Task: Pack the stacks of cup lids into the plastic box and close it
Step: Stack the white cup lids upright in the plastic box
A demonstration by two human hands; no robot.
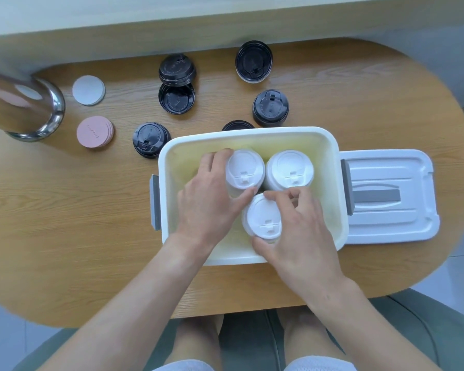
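Lid stacks, three white ones, stand inside the white plastic box (169,183) at frame centre: rear-left stack (245,168), rear-right stack (289,168), front stack (263,216). Smooth round moulded lids, each with a small sip tab. Left hand (209,202) wraps the rear-left stack, fingers curled round its left side, thumb across its front; lower part of that stack hidden. Right hand (300,231) pinches the front stack, thumb at its near edge, fingers over its far right rim. Box is a rounded rectangle with grey side latches, open. Its flat ribbed cover (391,196) with grey handle lies just right, touching the box. Black lid stacks (177,69) sit scattered on the wood-grain oval table (65,210) above the box; one is half hidden behind the box rim. Pink discs (94,132) and white discs (89,89) upper left. Shiny metal post (19,103) at left edge, blurred, cut off.
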